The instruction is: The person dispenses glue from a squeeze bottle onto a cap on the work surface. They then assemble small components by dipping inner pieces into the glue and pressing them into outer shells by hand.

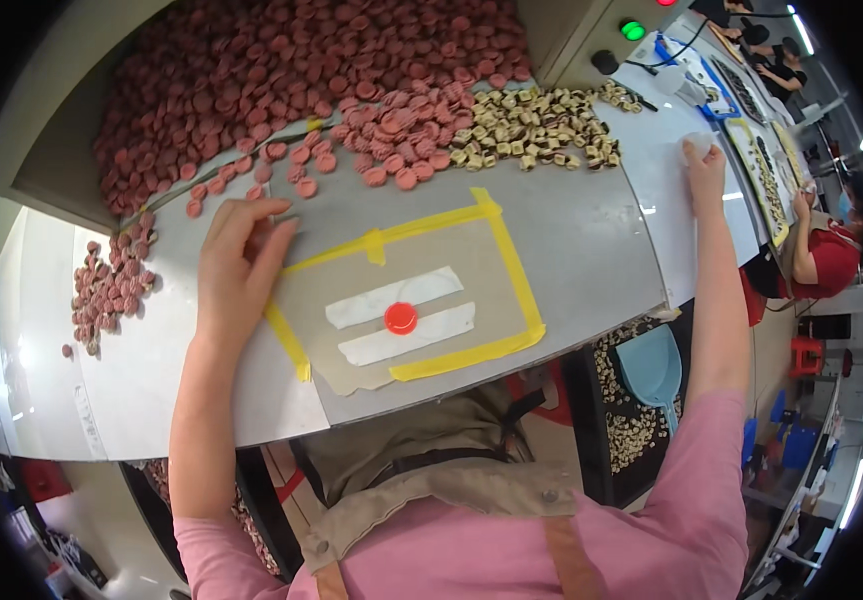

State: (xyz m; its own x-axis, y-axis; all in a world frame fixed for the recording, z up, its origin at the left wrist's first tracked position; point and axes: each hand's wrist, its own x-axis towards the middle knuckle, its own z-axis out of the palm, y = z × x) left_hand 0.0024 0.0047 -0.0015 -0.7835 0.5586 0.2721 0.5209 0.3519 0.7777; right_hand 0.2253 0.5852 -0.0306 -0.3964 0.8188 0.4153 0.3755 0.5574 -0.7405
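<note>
My left hand (234,262) is over the worktable, just left of a yellow-taped grey mat (511,235). Its fingers are bent, with a gap before the thumb, and nothing shows between them. On the mat, a round red piece (401,319) lies across the gap between two white strips (396,295). Far out to the right, my right hand (706,172) is closed at the table's white part, its fingertips on a small whitish, see-through piece (695,144) whose kind I cannot make out. Loose pink ridged round pieces (396,125) lie beyond the mat.
A big heap of pink pieces (321,50) fills the bin at the back. Cream-and-dark small blocks (536,128) lie beside it. More pink pieces (111,280) are at left. A blue dustpan (649,362) sits below the table edge. A person in red (836,245) works at right.
</note>
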